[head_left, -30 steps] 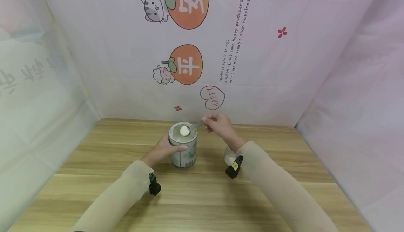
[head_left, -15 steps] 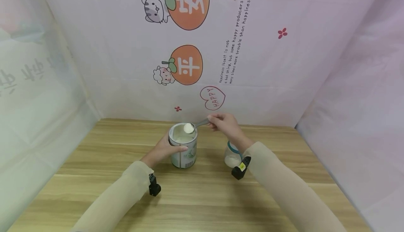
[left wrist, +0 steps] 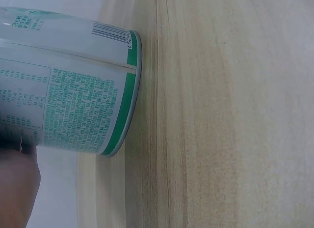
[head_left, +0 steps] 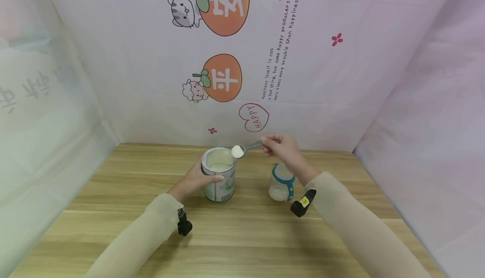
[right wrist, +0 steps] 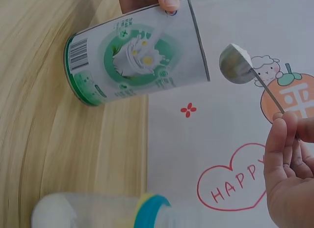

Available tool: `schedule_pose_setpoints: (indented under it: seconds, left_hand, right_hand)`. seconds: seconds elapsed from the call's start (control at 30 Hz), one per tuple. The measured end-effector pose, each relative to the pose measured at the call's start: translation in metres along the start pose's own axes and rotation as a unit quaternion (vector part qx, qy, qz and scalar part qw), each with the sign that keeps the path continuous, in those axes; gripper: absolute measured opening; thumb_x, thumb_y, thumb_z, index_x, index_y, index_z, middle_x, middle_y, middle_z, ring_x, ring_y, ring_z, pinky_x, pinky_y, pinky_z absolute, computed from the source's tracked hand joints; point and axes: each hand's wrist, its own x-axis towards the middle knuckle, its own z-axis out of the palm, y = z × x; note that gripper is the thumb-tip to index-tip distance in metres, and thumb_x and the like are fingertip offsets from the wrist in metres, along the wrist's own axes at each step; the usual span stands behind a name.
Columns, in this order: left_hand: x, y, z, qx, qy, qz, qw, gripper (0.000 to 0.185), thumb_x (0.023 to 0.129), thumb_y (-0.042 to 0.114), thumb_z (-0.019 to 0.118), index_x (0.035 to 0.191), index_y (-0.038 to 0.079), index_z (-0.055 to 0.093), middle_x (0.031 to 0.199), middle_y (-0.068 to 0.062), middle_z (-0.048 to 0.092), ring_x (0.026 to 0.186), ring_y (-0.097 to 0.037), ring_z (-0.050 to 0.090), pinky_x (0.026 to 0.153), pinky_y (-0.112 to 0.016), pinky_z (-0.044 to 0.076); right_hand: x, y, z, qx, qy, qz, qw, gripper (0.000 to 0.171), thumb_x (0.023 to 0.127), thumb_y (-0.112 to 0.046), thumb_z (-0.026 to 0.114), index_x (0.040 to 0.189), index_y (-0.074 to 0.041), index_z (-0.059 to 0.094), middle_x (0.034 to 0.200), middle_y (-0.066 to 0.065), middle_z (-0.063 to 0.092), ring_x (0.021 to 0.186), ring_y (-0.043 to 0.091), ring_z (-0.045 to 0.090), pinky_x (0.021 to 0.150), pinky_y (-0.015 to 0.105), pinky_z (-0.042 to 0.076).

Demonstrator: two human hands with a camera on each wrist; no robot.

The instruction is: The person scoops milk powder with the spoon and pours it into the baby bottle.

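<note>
My left hand (head_left: 195,180) grips a white and green can (right wrist: 142,53) around its side, thumb across the front. The can stands upright on the table, its top uncovered and pale powder inside. Between thumb and fingers, my right hand (head_left: 285,149) pinches the handle of a metal spoon (right wrist: 238,66). White powder (head_left: 238,151) heaps in the spoon's round bowl, which is just beyond the can's right rim in the head view. Below the right wrist stands a clear bottle (head_left: 278,190) with a blue ring and strap, uncapped, white powder at its bottom.
The wood-grain table (head_left: 227,240) meets a printed white cloth (head_left: 310,114) close behind the can. More cloth hangs at the left and right sides. A black wrist camera (head_left: 303,204) on the right sleeve sits near the bottle.
My right hand has moved right with the heaped spoon, from above the can's opening to its right rim. The bottle has come into fuller view. My left hand stays on the can.
</note>
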Motion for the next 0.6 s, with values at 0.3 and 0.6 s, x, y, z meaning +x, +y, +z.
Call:
schedule_pose_setpoints:
  seconds: [0.3, 0.6]
  left_hand:
    - [0.001, 0.001, 0.002, 0.0, -0.004, 0.004, 1.0, 0.095, 0.081, 0.03, 0.086, 0.155, 0.025, 0.026, 0.147, -0.012, 0.045, 0.137, -0.034, 0.04, 0.111, -0.06, 0.029]
    - [-0.003, 0.003, 0.002, -0.006, 0.01, -0.007, 0.9999, 0.096, 0.078, 0.031, 0.089, 0.153, 0.029, 0.029, 0.146, -0.007, 0.047, 0.137, -0.031, 0.041, 0.112, -0.059, 0.028]
  right_hand:
    - [-0.007, 0.007, -0.026, -0.001, 0.021, -0.012, 1.0, 0.037, 0.102, -0.023, 0.061, 0.122, 0.008, 0.061, 0.094, 0.006, 0.069, 0.089, 0.021, 0.065, 0.082, 0.03, 0.057]
    - [-0.017, 0.018, -0.049, 0.025, 0.028, 0.001, 0.999, 0.044, 0.102, -0.02, 0.06, 0.129, 0.014, 0.052, 0.105, 0.016, 0.065, 0.086, 0.012, 0.063, 0.081, 0.022, 0.055]
